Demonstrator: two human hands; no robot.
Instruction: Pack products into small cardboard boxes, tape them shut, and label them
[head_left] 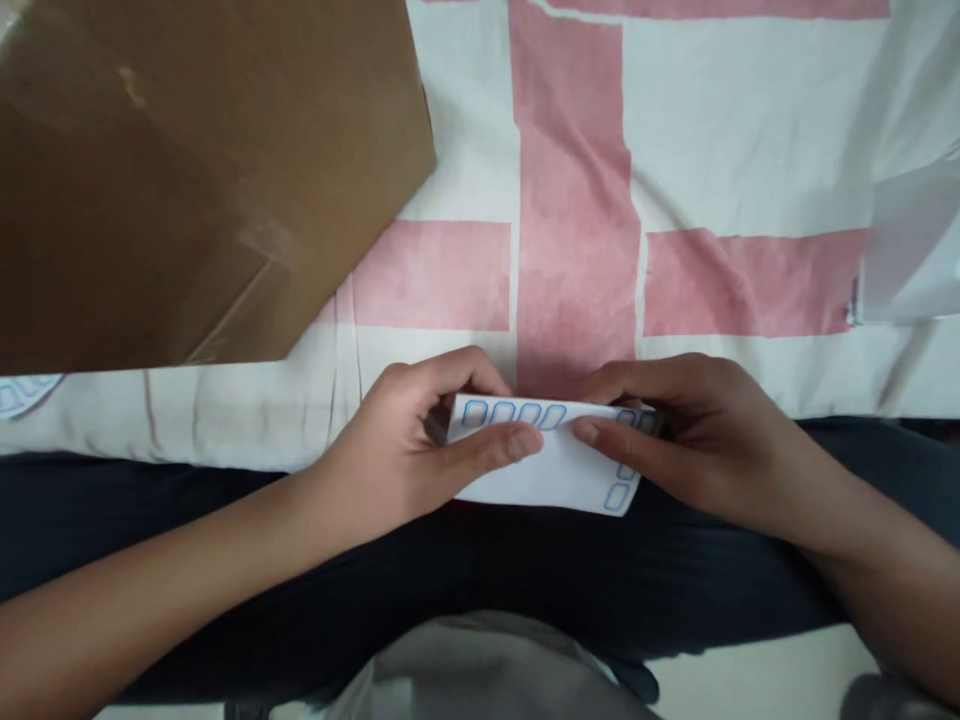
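Note:
A small white piece of paper (555, 470) with blue rounded outlines drawn along its top and right edges is held above my lap. My left hand (427, 430) pinches its left part, thumb lying on the near face and fingers behind. From the right, my right hand (682, 430) grips the other end the same way, its thumb tip close to the left thumb. The fingers behind the paper are mostly hidden, and so is its far side.
A large brown cardboard box (187, 180) stands at the upper left. Under its lower edge a white piece with blue marks (26, 393) peeks out. The pink and white cloth (574, 200) covers the surface ahead. A translucent plastic item (911, 245) lies at the right edge.

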